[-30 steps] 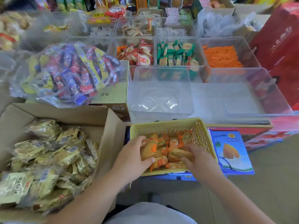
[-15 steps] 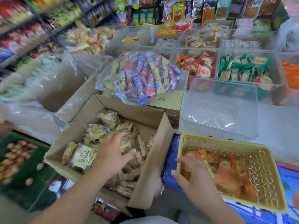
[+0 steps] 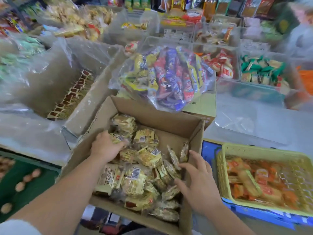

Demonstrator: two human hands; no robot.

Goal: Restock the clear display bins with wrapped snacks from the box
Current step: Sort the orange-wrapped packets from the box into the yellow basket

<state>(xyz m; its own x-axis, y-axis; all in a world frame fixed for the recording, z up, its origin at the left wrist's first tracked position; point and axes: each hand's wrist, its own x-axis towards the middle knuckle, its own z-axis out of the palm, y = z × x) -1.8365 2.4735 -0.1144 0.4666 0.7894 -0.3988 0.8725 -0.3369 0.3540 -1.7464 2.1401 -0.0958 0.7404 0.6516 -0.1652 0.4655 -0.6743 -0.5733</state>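
Box (image 3: 157, 116) centre, holding wrapped snacks (image 3: 147, 157). Left hand (image 3: 105, 147) at pile's 10 o'clock, grip curled round snacks, likely gathering load. Right hand (image 3: 199, 183) at 4 o'clock, grip spread, touching snacks. Empty bin (image 3: 245, 106) at 2 o'clock.

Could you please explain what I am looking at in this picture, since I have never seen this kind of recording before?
There is no machine here: a person wears a camera on the head, looking forward and down, so you see their own two bare arms. The left hand digs into a cardboard box and curls its fingers round yellow wrapped snacks. The right hand reaches in open, fingers spread, over the same packets. Around the box are a yellow basket of orange-wrapped snacks on the right, a clear bag of snack bars behind, and a clear display bin.
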